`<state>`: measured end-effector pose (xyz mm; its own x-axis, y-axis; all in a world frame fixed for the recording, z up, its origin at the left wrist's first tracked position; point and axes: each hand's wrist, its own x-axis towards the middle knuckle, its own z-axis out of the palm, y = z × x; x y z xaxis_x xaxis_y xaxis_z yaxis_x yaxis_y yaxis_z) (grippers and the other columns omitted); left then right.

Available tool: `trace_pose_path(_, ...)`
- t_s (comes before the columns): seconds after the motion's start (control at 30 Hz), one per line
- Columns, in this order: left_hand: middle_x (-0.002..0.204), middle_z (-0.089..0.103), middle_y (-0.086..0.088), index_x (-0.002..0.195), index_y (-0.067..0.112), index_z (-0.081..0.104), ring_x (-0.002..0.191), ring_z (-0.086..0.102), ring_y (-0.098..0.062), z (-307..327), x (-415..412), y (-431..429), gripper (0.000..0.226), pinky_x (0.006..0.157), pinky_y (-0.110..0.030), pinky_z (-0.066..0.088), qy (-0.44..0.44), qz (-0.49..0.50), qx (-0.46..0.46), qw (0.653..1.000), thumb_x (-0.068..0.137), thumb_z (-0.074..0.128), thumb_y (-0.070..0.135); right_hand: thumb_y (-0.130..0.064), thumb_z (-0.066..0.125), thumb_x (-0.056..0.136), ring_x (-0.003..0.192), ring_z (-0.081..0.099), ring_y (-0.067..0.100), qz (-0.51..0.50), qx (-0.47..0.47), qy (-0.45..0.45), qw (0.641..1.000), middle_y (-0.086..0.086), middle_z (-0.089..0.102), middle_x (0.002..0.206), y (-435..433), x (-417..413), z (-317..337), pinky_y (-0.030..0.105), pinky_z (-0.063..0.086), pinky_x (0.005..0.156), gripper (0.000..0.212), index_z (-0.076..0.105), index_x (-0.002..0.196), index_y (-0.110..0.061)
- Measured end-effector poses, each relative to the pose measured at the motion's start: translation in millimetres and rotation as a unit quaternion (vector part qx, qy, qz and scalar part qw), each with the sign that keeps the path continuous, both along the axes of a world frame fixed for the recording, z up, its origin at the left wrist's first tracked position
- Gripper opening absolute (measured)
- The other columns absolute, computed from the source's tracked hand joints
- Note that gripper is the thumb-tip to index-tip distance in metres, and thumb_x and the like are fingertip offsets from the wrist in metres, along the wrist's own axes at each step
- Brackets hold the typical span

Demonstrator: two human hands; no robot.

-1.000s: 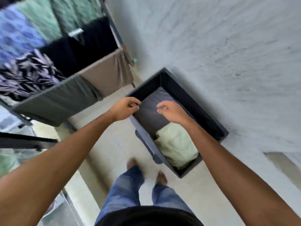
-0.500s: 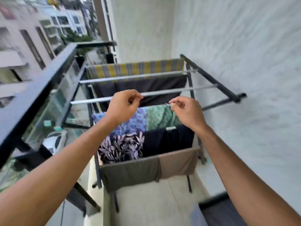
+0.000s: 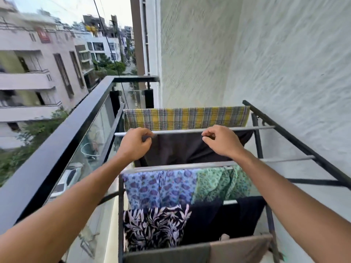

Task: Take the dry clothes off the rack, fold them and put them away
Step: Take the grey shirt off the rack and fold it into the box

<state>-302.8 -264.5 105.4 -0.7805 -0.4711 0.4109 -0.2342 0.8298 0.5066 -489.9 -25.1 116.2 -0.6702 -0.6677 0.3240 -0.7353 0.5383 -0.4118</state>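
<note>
A person's view from a balcony, looking down two bare forearms at a clothes rack [image 3: 284, 132] that stands against a pale textured wall [image 3: 284, 63].

Both hands reach to the rack's second-highest rod [image 3: 190, 131], where a dark cloth [image 3: 190, 149] hangs. The left hand [image 3: 135, 144] is at the rod's left end and the right hand [image 3: 221, 141] is further right along it. On each hand the fingers are curled in toward the thumb, right at the cloth's top edge. It is not clear whether they actually pinch the cloth or the rod.

At the rack's far end, a yellow checked cloth [image 3: 186, 118] is draped over the highest rod. On the rod nearer than the hands hang a blue floral cloth [image 3: 159, 186] and, to its right, a green print cloth [image 3: 222, 183]. One rod lower are a black and white leaf-print cloth [image 3: 153, 226] and a navy cloth [image 3: 218, 219]. On the rack's nearest rod hang a grey cloth [image 3: 167, 253] and a brown cloth [image 3: 239, 247].

Left of the rack runs a black railing [image 3: 57, 133] over glass, with buildings, trees and a white car [image 3: 66, 177] beyond.
</note>
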Motion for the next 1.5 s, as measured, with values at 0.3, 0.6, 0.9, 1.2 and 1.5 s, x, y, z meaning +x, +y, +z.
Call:
trace_pose_path(0.3,0.096,0.073,-0.001,0.092,0.019,0.075,0.089,0.066,-0.022,-14,-119,-129,0.015,0.079,-0.029,0.051,-0.186,0.116,0.051,0.974,0.086,0.062,0.021,-0.041,0.061,0.092,0.112,0.06,0.015,0.115,0.187,-0.014,0.976,-0.007,0.066,0.124,-146,-139,-12,0.029,0.046,0.088,0.03,0.068,0.119,-0.032)
trace_pose_path(0.6,0.099,0.068,-0.001,0.113,0.025,0.064,0.074,0.07,-0.019,-49,-177,-182,0.045,0.071,-0.031,0.061,-0.488,0.124,0.028,0.863,0.075,0.071,0.05,-0.051,0.053,0.099,0.114,0.059,0.021,0.329,0.378,-0.021,0.865,-0.002,0.065,0.125,-272,-171,-52,0.028,0.04,0.084,0.044,0.062,0.131,-0.023)
trace_pose_path(0.9,0.081,0.057,0.003,0.082,0.024,0.061,0.079,0.056,-0.021,-48,-173,-192,0.022,0.064,-0.03,0.041,-0.428,0.056,-0.103,0.896,0.084,0.071,0.043,-0.057,0.06,0.092,0.077,0.059,0.013,0.336,0.34,-0.071,0.876,-0.015,0.063,0.077,-289,-179,-64,0.028,0.04,0.06,0.031,0.074,0.095,-0.029)
trace_pose_path(1.2,0.059,0.06,-0.002,0.065,0.016,0.063,0.061,0.06,-0.024,18,-196,-145,0.03,0.049,-0.027,0.033,-0.085,0.151,-0.017,0.985,0.086,0.065,0.037,-0.096,0.057,0.052,0.078,0.064,0.02,0.158,0.058,0.017,0.986,-0.01,0.066,0.084,-255,-116,-14,0.035,0.049,0.069,0.077,0.048,0.093,-0.031)
trace_pose_path(1.5,0.066,0.06,0.0,0.075,0.011,0.058,0.061,0.055,-0.014,79,-153,-77,0.037,0.058,-0.029,0.047,0.124,0.021,0.091,0.988,0.073,0.081,0.041,-0.013,0.062,0.092,0.097,0.067,0.024,0.191,-0.181,-0.136,0.955,0.004,0.072,0.099,-214,-70,24,0.045,0.054,0.083,0.018,0.063,0.11,-0.013)
